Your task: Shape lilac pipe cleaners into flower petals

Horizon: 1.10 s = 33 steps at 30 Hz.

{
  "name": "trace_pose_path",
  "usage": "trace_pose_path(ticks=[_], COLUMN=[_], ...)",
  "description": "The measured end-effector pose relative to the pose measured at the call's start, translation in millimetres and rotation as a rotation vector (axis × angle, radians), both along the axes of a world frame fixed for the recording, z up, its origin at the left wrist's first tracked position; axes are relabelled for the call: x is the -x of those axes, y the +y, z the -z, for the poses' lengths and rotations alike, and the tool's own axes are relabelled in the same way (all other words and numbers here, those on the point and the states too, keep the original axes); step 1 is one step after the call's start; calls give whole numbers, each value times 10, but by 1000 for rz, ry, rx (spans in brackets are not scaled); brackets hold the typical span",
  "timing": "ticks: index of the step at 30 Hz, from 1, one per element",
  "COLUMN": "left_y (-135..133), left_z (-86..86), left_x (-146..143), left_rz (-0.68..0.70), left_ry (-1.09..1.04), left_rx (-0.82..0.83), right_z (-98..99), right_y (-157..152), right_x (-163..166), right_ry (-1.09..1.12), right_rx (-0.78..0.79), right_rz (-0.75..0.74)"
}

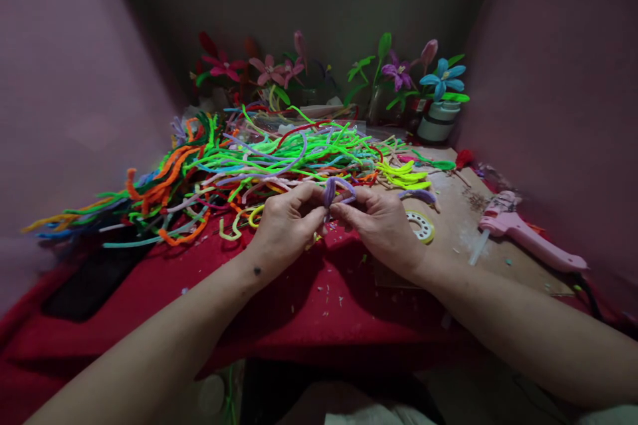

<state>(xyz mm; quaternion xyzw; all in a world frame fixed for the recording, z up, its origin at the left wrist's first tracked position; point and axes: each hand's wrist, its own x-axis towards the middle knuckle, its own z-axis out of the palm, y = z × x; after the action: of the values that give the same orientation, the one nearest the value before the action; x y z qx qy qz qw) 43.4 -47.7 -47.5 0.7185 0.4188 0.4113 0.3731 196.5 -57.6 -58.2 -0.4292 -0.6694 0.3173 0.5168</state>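
Note:
Between my two hands is a purple pipe cleaner (343,184), bent into a loop above the fingertips. My left hand (294,216) pinches its folded left side, where the strands are pressed together. With thumb and forefinger closed, my right hand (376,219) grips the loop's right side. Both hands are raised over the front of the red-covered table, their fingertips nearly meeting. Another purple piece (419,196), curved, lies just beyond my right hand. A white tape spool (420,226) with a yellowish rim is partly hidden by that hand.
A wide heap of coloured pipe cleaners (299,153) spreads behind my hands. A pink glue gun (528,236) rests on cardboard (453,199) at right. At left lies a black flat object (82,285). Pipe-cleaner flowers (442,80) stand at the back, some in a white pot (438,122).

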Motion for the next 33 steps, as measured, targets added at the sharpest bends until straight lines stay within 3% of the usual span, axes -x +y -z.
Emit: trace_pose_path(ticks=[4, 7, 13, 18, 25, 33], left_y=[-5, 27, 66, 39, 37, 14], left_z=[-108, -139, -87, -51, -5, -102], left_x=[-10, -8, -12, -22, -5, -22], left_rz=[51, 82, 68, 72, 76, 162], left_ry=[-71, -94, -65, -17, 205, 110], left_rx=[236, 309, 294, 211, 113, 431], right_z=[-7, 6, 60, 30, -71, -3], right_y=[49, 81, 132, 127, 83, 117], right_x=[-7, -16, -34, -26, -19, -20], right_ry=[183, 303, 409, 443, 336, 309], right_rx=[193, 292, 346, 427, 371, 362], right_rz=[-91, -147, -297, -321, -235, -301])
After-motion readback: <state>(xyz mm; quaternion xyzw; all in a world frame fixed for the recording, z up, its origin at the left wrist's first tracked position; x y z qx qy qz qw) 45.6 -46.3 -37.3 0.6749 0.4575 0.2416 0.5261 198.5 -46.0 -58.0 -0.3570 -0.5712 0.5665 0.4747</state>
